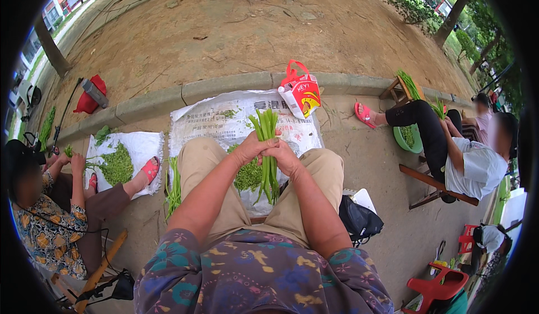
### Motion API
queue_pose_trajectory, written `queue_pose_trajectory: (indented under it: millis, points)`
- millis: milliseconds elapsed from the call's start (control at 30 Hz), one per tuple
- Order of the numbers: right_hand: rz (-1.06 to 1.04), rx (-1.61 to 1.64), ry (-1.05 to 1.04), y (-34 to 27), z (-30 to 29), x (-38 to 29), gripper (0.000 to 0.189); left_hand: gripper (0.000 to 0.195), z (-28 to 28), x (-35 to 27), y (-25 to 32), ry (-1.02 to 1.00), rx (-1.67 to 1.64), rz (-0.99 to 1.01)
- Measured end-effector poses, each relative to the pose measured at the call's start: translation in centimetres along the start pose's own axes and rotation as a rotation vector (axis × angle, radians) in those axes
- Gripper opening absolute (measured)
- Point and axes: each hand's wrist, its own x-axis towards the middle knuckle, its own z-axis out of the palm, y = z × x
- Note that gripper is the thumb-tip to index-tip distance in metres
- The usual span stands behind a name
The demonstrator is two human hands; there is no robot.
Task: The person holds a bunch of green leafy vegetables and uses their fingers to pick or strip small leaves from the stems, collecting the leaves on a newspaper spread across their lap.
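Between my knees, my left hand (252, 149) and my right hand (284, 155) close together around a bunch of green vegetable stalks (267, 173). The bunch stands roughly lengthwise in the view, its thick ends above my fingers and its thinner ends hanging below. My thumbs meet across the front of it. Under the hands, a heap of small green pieces (247, 176) lies on a flattened white woven sack (202, 122) that bears printing. More long stalks (174, 187) lie beside my left knee; part of them is hidden by my leg.
A red carrier bag (301, 91) stands at the sack's far right corner, by the concrete kerb (229, 86). A black bag (360, 219) sits beside my right thigh. Seated people handle greens on both sides, one near a second white sack (143, 143), another by a green basin (408, 139).
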Motion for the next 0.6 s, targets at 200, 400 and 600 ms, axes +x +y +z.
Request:
queue_pose_trajectory:
  millis: [200, 400, 600]
  points:
    - [-0.015, -0.047, 0.12, 0.9, -0.1, 0.6, 0.02, 0.057, -1.0, 0.3, -0.1, 0.07, -0.052, 0.124]
    - [-0.068, -0.295, 0.175, 2.6, -0.4, 1.4, 0.021, 0.038, -0.4, 0.5, -0.1, 0.193, -0.014, 0.123]
    - [-0.013, -0.205, 0.015, 1.0, 0.1, 0.4, 0.025, 0.031, -0.1, -0.1, 0.8, 0.133, 0.032, 0.05]
